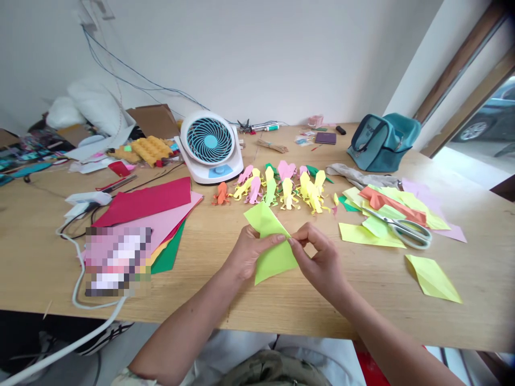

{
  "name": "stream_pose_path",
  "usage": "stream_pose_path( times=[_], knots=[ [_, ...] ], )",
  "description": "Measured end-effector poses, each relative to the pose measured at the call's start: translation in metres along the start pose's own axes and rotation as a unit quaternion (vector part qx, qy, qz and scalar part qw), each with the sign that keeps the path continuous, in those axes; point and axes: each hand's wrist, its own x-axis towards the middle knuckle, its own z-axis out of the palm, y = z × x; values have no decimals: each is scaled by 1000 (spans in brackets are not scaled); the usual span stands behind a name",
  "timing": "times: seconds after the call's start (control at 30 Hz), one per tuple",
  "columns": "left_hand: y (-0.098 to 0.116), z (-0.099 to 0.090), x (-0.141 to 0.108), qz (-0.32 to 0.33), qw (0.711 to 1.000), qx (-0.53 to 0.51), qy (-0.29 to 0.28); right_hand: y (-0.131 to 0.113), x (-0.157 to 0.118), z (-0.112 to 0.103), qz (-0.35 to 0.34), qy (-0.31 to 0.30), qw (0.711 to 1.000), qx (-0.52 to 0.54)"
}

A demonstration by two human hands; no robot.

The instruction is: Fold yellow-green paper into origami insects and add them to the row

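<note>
A lime-green sheet of paper (276, 265), creased and partly folded, is held above the front of the table between both hands. My left hand (251, 249) grips its left side, thumb lying across the front and fingers behind. With thumb and forefinger, my right hand (317, 252) pinches the paper's right edge near the middle. Just beyond the sheet stand several folded paper frogs in yellow, pink, green and orange, among them a pink frog (255, 190) and an orange frog (221, 193).
A small white fan (211, 142) stands behind the frogs. Scissors (402, 228) lie on paper scraps at right, near a loose yellow-green piece (434, 279). Coloured sheets (148, 201) and a white cable (76, 279) are at left. A teal bag (380, 142) sits at back right.
</note>
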Motion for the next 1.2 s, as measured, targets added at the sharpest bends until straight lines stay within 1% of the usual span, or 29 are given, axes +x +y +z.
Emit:
stream_pose_path(
  times=[0.2, 0.27, 0.43, 0.6, 0.7, 0.77, 0.83, 0.9, 1.0, 1.1, 1.2],
  knots=[
    [9, -8, 6, 62, 998, 7, 17, 2, 0, 1, 15, -9, 1000, 2],
    [9, -9, 7, 62, 998, 8, 10, 2, 1, 1, 23, -15, 1000, 3],
    [5, -7, 4, 35, 999, 9, -16, 2, 3, 1, 52, -21, 998, 17],
    [7, -8, 4, 52, 998, 31, 4, 3, 2, 0, 52, -23, 998, 16],
    [12, -11, 6, 85, 996, 32, 23, 5, 0, -1, 70, -32, 997, 29],
    [17, -13, 7, 100, 994, 42, 21, 7, 0, -1, 88, -38, 994, 42],
    [19, -14, 7, 90, 994, 61, 1, 8, -1, -1, 100, -43, 993, 48],
    [19, -14, 7, 77, 994, 77, -12, 8, -1, 0, 101, -51, 993, 46],
    [19, -16, 7, 85, 992, 93, 0, 7, 0, 0, 94, -62, 993, 43],
    [22, -21, 9, 109, 988, 113, 0, 5, 0, 0, 85, -75, 993, 38],
    [30, -26, 10, 143, 978, 150, -22, 5, -1, -2, 77, -86, 993, 34]
  ],
)
